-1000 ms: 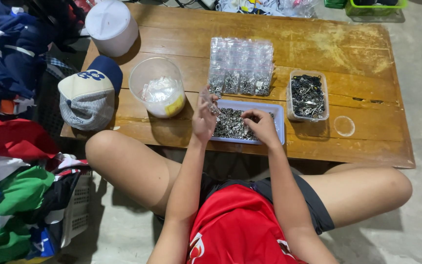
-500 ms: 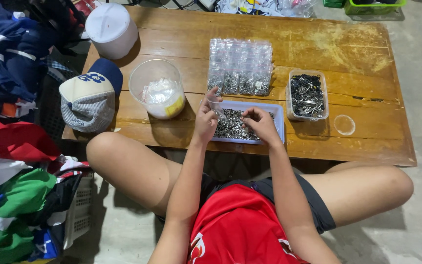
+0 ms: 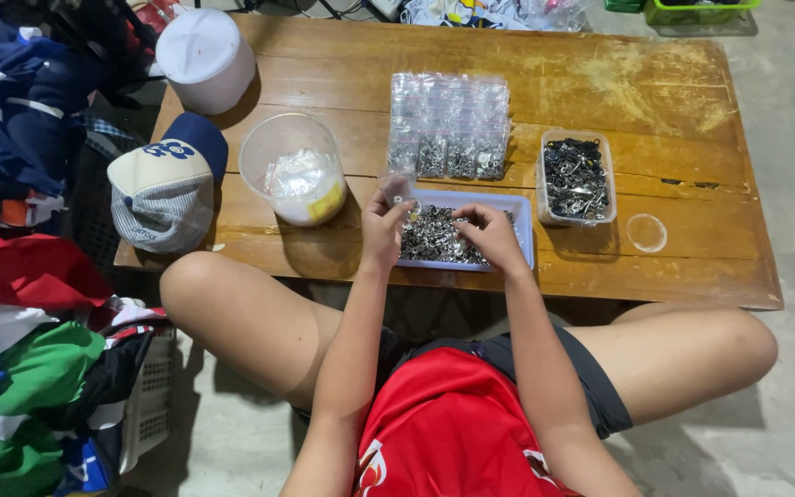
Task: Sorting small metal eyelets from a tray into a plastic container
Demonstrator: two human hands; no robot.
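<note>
Head view: left hand (image 3: 385, 226) pinching small clear bag (image 3: 397, 187) at tray's (image 3: 524, 224) nine o'clock; right hand (image 3: 492, 236) curled, grip hidden, over metal bits (image 3: 430, 236). Best kept mouth-up, close.

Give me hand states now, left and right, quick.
Left hand: fingers closed on a small clear bag.
Right hand: fingers pinched in the tray of small metal parts; grip contents cannot be told.
</note>
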